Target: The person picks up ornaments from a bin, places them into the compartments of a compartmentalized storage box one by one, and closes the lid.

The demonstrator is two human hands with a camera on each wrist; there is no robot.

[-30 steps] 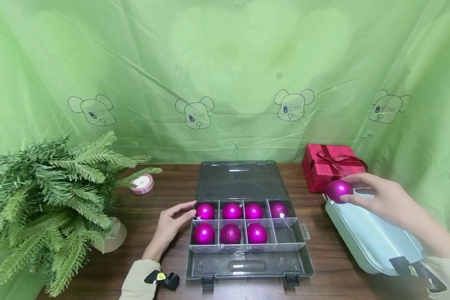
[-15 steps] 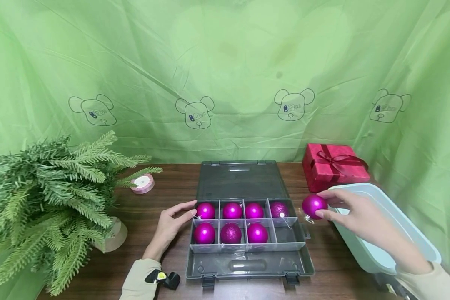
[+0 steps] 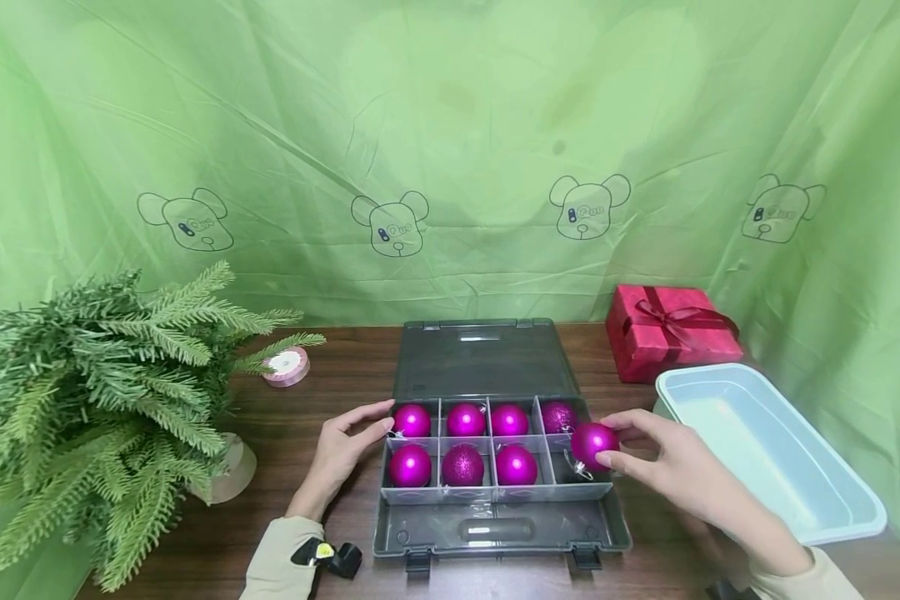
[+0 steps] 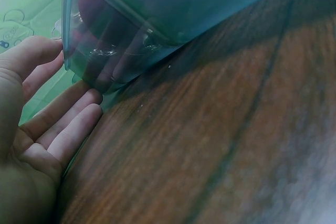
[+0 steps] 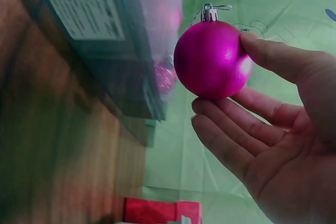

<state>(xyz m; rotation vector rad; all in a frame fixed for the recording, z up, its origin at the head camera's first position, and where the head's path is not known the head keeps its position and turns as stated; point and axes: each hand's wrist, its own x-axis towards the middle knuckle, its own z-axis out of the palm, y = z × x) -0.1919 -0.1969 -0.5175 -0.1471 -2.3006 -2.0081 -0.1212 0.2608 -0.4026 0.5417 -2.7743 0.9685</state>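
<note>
A smooth magenta Christmas ball (image 5: 212, 60) with a silver cap and loop is pinched between the thumb and fingers of my right hand (image 3: 686, 471). In the head view it hovers over the front right compartment of a grey see-through divided case (image 3: 495, 533). The case lies with its lid (image 3: 484, 360) folded back. Seven compartments each hold a magenta ball, some smooth, some glittery, such as the glittery ball (image 3: 462, 465). My left hand (image 3: 342, 446) touches the case's left side near the rim, fingers mostly straight. In the left wrist view its fingertips meet the case wall (image 4: 113, 51).
A pale blue bin (image 3: 780, 442) stands at the right, with a red gift box (image 3: 671, 333) behind it. At the left is an artificial fir tree (image 3: 120, 400) on a pale base, beside a pink ribbon roll (image 3: 287, 367). A green printed curtain (image 3: 450, 167) hangs behind.
My right hand has carried the Christmas ball leftward from above the blue bin to the case's front right compartment. The left hand has stayed at the case's side.
</note>
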